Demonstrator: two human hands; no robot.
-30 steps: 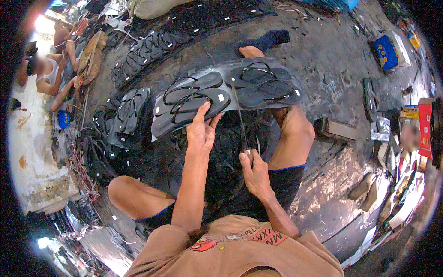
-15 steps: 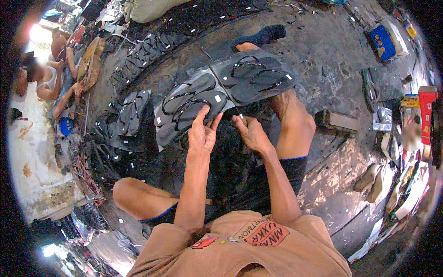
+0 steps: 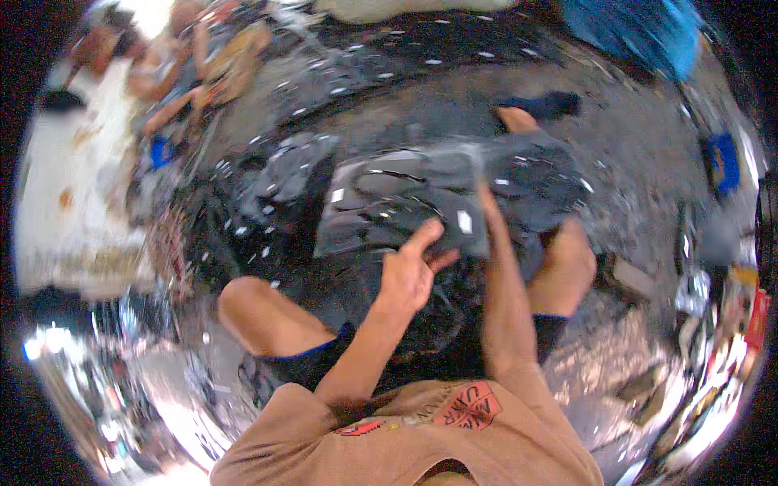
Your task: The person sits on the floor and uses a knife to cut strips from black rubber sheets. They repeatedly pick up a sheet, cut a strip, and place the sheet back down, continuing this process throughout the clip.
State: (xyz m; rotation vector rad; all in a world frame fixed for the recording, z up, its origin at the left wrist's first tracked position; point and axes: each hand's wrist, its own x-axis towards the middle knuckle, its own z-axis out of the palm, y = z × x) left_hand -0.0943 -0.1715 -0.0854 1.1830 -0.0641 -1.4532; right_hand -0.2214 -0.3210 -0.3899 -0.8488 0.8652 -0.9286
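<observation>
A pair of black flip-flops [image 3: 397, 198] in a clear plastic bag lies in front of me, a white label on each sole. My left hand [image 3: 412, 271] is closed on its near edge, a digit pressed over the top. My right hand [image 3: 488, 198] is smeared by motion at the seam on the bag's right side; its fingers cannot be made out. Beyond that hand lies a second bagged pair of dark flip-flops [image 3: 535, 174], blurred and adjoining the first. The string seen there earlier does not show clearly.
More bagged flip-flops [image 3: 296, 166] lie to the left, and rows of dark flip-flops [image 3: 340, 77] curve across the floor behind. A blue sheet [image 3: 640, 32] is at far right. A block [image 3: 632, 277] sits beside my right knee. Another person [image 3: 158, 73] sits far left.
My view has swung, shifting the scene rightward and blurring it. My right hand has moved up from the near edge to the seam between the pairs. My left hand keeps its hold.
</observation>
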